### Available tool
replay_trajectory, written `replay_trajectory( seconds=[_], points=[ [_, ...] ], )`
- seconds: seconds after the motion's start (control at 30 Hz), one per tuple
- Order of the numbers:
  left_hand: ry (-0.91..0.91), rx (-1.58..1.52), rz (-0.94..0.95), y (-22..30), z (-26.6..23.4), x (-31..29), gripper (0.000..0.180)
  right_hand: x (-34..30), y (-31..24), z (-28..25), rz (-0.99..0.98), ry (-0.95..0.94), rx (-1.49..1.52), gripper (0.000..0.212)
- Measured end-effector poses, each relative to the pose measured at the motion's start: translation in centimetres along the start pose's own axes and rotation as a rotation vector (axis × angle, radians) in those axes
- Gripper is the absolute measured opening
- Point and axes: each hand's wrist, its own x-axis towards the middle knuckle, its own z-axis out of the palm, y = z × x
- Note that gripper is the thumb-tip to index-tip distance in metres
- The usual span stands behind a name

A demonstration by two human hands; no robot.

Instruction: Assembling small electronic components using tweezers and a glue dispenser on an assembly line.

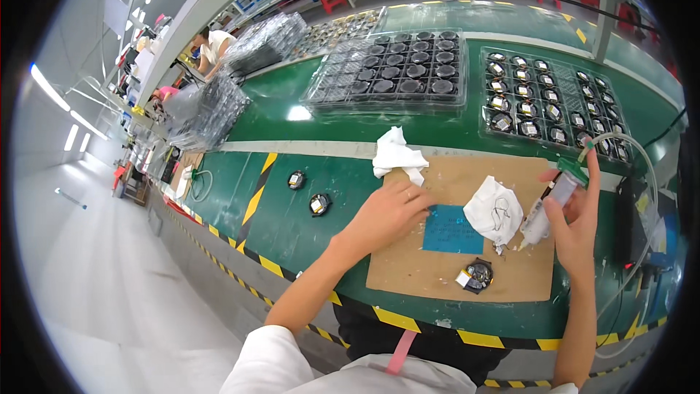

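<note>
My green bench is the biggest thing here, its edge taped in yellow and black, perhaps to mark where my working area ends. Across it are 2 clear trays: the left tray carries dark round parts, the right tray round modules with white labels. Their separate cells presumably stop the pieces rubbing together.

In front of me lies 1 cardboard sheet, probably there to catch smears.

My right hand is wrapped around the syringe, which slants with its nozzle down and left, beside a crumpled cloth. I'd say the slant suits aiming it. The hose loops away to the right, clear of the cardboard's middle.

My left hand is palm down with fingers bent, by the blue sheet; I can't tell whether it pinches anything.

The 2 white cloths sit within reach, likely for wiping.

Smallest, 1 open round device lies on the cardboard's near edge, handy to both hands; 2 more devices wait on the green at left.
</note>
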Motion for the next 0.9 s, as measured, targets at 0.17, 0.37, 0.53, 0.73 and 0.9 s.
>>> replay_trajectory(
  seconds=[0.17,0.37,0.53,0.73,0.9],
  points=[
    [0.132,-0.11,-0.111,1.5,-0.2,3.2,0.028,1.1,0.9,2.0,-0.098,0.27,0.099,0.092],
    [0.139,-0.15,-0.186,4.6,2.8,5.7,0.027,1.0,1.2,4.0,-0.037,0.363,0.178,0.099],
    [0.195,-0.356,-0.254,3.5,4.6,4.5,0.016,1.7,3.9,6.8,-0.178,0.342,0.238,0.092],
    [0.331,-0.263,-0.287,6.0,6.5,5.2,0.022,-0.3,4.5,5.2,-0.108,0.338,0.13,0.085],
    [0.137,-0.241,-0.412,6.0,5.3,3.8,0.016,-0.5,4.4,6.8,-0.111,0.307,0.09,0.083]
  ],
)
